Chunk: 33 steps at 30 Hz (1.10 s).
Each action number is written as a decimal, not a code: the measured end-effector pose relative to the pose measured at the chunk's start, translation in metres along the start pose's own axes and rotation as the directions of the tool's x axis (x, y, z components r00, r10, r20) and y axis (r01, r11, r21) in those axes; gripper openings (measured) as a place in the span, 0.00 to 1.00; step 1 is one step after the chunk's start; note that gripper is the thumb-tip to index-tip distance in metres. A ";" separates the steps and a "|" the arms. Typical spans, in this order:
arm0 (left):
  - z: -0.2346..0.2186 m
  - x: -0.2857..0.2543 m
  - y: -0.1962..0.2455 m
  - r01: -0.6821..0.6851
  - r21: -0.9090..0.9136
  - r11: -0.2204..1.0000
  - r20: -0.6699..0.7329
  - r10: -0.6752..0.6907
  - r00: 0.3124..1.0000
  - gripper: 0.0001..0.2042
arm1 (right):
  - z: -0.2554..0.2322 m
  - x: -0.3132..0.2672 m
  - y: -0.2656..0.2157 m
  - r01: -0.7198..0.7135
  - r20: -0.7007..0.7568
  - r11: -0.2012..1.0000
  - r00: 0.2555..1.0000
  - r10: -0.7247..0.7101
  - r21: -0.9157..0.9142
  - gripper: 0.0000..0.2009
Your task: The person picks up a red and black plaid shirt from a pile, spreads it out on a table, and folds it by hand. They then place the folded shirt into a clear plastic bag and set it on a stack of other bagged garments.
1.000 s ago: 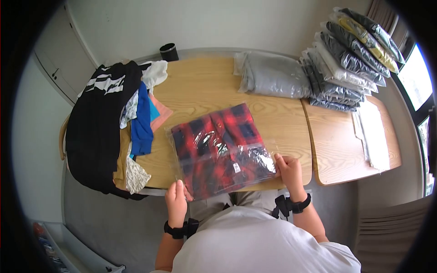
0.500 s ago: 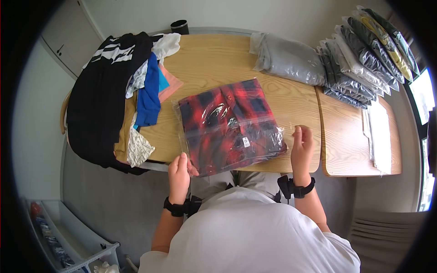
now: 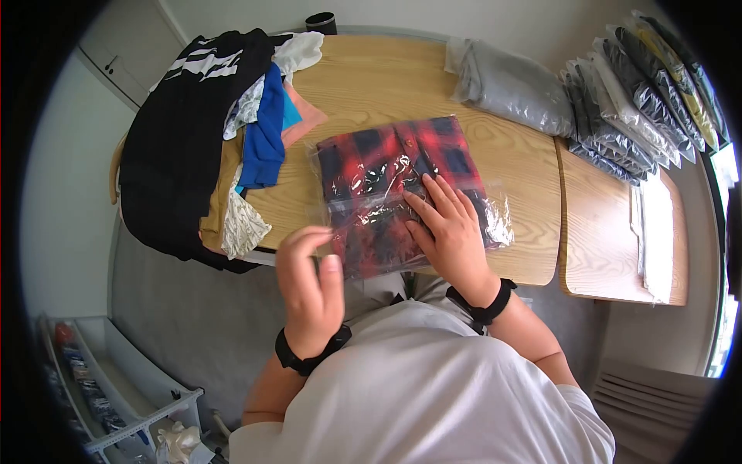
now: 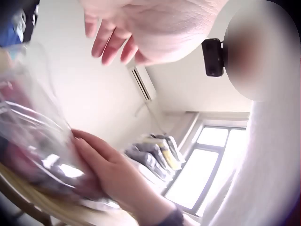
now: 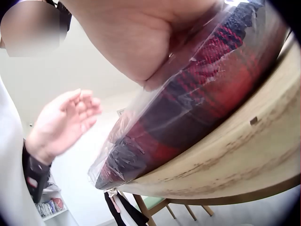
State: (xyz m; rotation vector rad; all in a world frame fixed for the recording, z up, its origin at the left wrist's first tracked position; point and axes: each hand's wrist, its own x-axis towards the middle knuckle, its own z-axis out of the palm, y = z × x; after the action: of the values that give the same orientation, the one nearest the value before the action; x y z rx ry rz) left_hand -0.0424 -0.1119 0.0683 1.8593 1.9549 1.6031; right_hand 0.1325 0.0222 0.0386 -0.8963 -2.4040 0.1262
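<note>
A folded red and navy plaid shirt in a clear plastic bag lies at the table's front edge in the head view. My right hand rests flat on the bag's front half, fingers straight and spread. My left hand is raised off the bag's lower left corner, fingers loosely bent and holding nothing. In the left wrist view the palm of the left hand hangs free, with the bagged shirt below it. The right wrist view shows the right hand pressing down on the plastic.
Loose clothes, a black garment on top, are heaped on the left. A bagged grey item lies at the back right, beside a stack of bagged garments. White sheets lie on the side table. A grey bin stands lower left.
Both hands gripped the bag's near corners earlier. The right hand has let go and moved left onto the bag; the left has let go and lifted away. The head view has shifted.
</note>
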 end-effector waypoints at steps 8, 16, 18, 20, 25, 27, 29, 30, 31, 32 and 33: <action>0.055 0.039 -0.035 -0.407 0.430 0.806 0.672 0.016 0.740 0.37 | -0.006 0.002 0.019 0.041 0.156 0.989 0.988 -0.019 -0.139 0.21; 0.062 0.033 -0.047 -0.343 0.426 0.837 0.711 -0.075 0.699 0.38 | -0.004 0.008 0.038 0.134 0.348 0.991 0.929 -0.125 -0.001 0.26; 0.063 0.035 -0.048 -0.324 0.392 0.861 0.720 -0.067 0.691 0.37 | -0.002 0.010 0.039 0.118 0.377 0.993 0.920 -0.108 -0.004 0.26; 0.064 0.036 -0.051 -0.317 0.380 0.869 0.725 -0.067 0.685 0.37 | -0.002 0.012 0.040 0.098 0.401 0.995 0.910 -0.102 0.030 0.26; 0.066 0.038 -0.054 -0.291 0.355 0.888 0.738 -0.076 0.670 0.37 | -0.002 0.018 0.041 0.060 0.442 0.995 0.893 -0.086 0.074 0.26; 0.066 0.038 -0.055 -0.296 0.351 0.888 0.738 -0.068 0.672 0.37 | -0.002 0.018 0.042 0.057 0.448 0.995 0.890 -0.086 0.078 0.26; 0.066 0.038 -0.056 -0.305 0.348 0.886 0.735 -0.056 0.676 0.37 | -0.002 0.018 0.042 0.056 0.450 0.995 0.889 -0.086 0.080 0.26; 0.067 0.038 -0.056 -0.311 0.347 0.885 0.731 -0.048 0.681 0.37 | -0.001 0.017 0.043 0.061 0.451 0.995 0.888 -0.092 0.082 0.27; 0.067 0.037 -0.056 -0.316 0.347 0.883 0.726 -0.040 0.686 0.37 | -0.002 0.016 0.043 0.066 0.452 0.994 0.887 -0.098 0.085 0.27; 0.067 0.037 -0.055 -0.320 0.345 0.882 0.725 -0.035 0.687 0.37 | -0.002 0.015 0.044 0.066 0.449 0.995 0.888 -0.096 0.081 0.27; 0.066 0.036 -0.055 -0.320 0.343 0.883 0.721 -0.029 0.693 0.36 | -0.002 0.014 0.045 0.055 0.448 0.992 0.888 -0.100 0.114 0.27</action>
State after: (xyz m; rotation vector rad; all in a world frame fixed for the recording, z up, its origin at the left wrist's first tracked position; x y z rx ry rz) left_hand -0.0537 -0.0306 0.0229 2.3410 1.8794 0.2622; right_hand 0.1510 0.0654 0.0344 -0.7883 -2.8300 0.4675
